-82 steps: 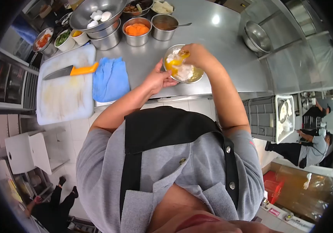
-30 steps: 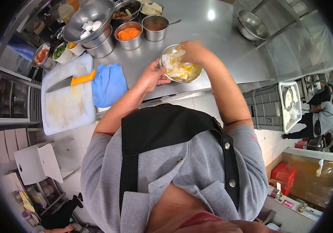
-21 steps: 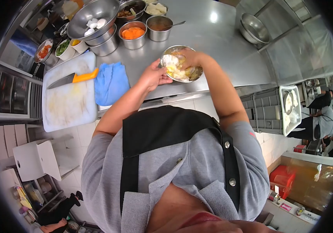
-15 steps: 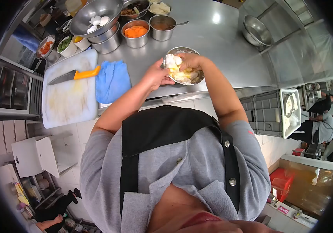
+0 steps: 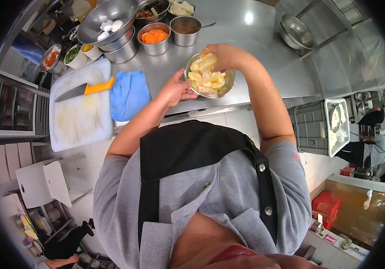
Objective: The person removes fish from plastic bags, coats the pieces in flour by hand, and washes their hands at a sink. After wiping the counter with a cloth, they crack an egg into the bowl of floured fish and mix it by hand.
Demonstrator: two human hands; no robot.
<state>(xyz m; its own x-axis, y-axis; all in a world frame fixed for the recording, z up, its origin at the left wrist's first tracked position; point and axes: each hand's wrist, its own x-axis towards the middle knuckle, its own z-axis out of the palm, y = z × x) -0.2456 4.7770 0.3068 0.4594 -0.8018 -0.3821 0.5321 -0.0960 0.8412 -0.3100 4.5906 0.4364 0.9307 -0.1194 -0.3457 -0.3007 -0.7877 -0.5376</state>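
Observation:
A steel bowl (image 5: 231,85) stands near the table's front edge, with a pale yellow and white sticky mixture (image 5: 208,80) in it. My left hand (image 5: 180,89) grips the bowl's left rim. Over the bowl's upper side, my right hand (image 5: 219,57) has its fingers curled round some of the mixture, which stretches from them down into the bowl. The fingertips are partly coated and hidden by it.
Left of the bowl lie a blue cloth (image 5: 130,95) and a white cutting board (image 5: 82,121) with an orange-handled knife (image 5: 85,89). Behind stand steel containers, one with orange slices (image 5: 154,36), and a bowl of eggs (image 5: 129,31). Empty bowls (image 5: 296,32) sit at back right.
My right hand has risen toward the bowl's far rim, drawing the mixture upward. My left hand has shifted slightly left with the bowl.

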